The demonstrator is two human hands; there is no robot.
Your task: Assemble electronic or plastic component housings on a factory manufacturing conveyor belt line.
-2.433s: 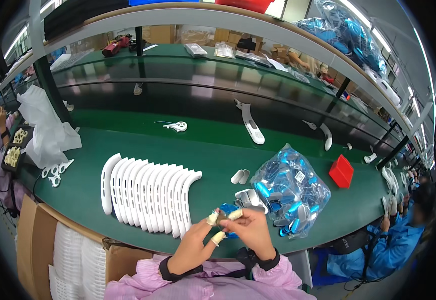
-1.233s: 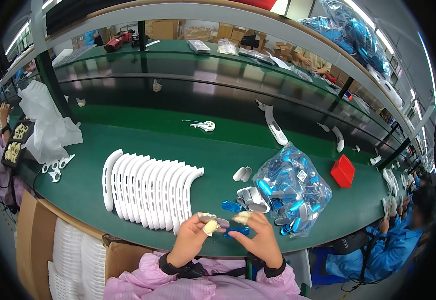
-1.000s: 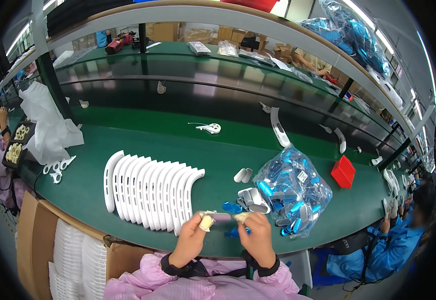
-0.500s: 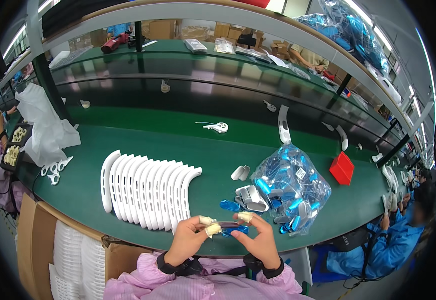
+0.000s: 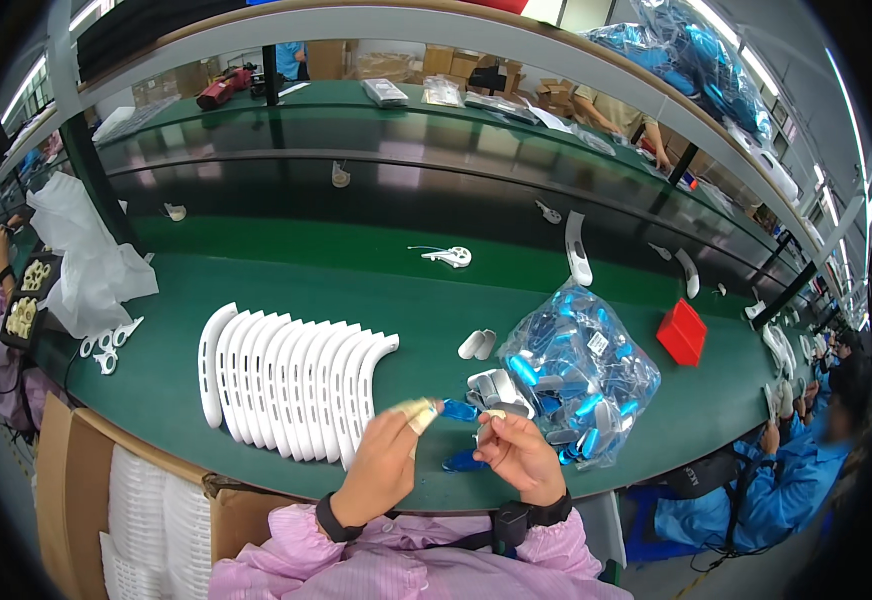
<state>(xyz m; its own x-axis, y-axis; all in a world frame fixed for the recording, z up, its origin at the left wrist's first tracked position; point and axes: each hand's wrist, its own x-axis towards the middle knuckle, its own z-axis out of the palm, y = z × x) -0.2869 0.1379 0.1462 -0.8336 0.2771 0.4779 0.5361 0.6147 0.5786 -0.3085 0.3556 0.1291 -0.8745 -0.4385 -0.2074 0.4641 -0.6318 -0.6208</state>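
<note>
My left hand (image 5: pixel 381 465) has its fingers drawn together, with pale finger covers on the tips; whatever they may pinch is hidden. Just beyond those tips lies a blue film piece (image 5: pixel 459 410); whether they touch it I cannot tell. Closed in a pinch, my right hand (image 5: pixel 521 455) holds a small grey-white part (image 5: pixel 483 432), mostly covered by the fingers. Another blue film piece (image 5: pixel 463 461) rests on the green table between my hands. Several grey-white oval caps (image 5: pixel 501 390) are heaped beyond my right hand, beside a clear bag (image 5: pixel 596 350) of blue-filmed parts.
A row of curved white pieces (image 5: pixel 291 385) stands left of my hands. Two oval caps (image 5: pixel 477 345) lie beyond the heap. A red bin (image 5: pixel 682 332) is at right. An open carton (image 5: pixel 66 480) stands at lower left. People sit at both sides.
My hands have moved apart from the grey part they both held. The left has risen slightly toward the farther blue film; the part appears to stay in the right.
</note>
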